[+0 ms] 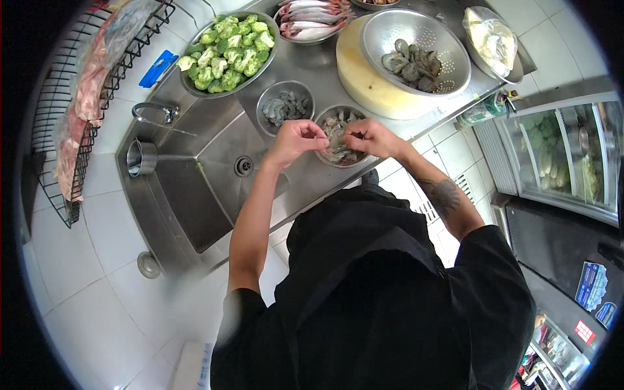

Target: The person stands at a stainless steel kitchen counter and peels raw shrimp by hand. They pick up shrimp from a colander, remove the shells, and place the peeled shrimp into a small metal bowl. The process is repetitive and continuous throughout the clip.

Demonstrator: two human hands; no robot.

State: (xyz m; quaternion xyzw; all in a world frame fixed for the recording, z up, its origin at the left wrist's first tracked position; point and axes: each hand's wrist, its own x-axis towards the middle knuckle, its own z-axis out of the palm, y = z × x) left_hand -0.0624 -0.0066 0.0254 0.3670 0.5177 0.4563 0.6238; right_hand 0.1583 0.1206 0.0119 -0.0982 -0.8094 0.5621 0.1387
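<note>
My left hand (298, 143) is over the left rim of a steel bowl of shrimp shells (336, 127), its thumb and fingertips pinched together. Close by on the right, my right hand (373, 138) has its fingers curled over the same bowl. Something small and pale, perhaps a piece of shrimp, seems to be between the hands; which hand grips it is hard to tell. Behind my left hand stands a steel bowl of peeled shrimp (285, 108). Whole grey shrimp (414, 66) lie in a steel colander (451, 51), set on a thick round cutting board (356, 83).
A sink (214, 170) with a faucet (168, 113) lies to the left. Broccoli florets (229, 53) fill a bowl behind it, beside a bowl of fish (314, 22). A wire rack (68, 63) holds meat at far left. A glass-door refrigerator (560, 151) stands right.
</note>
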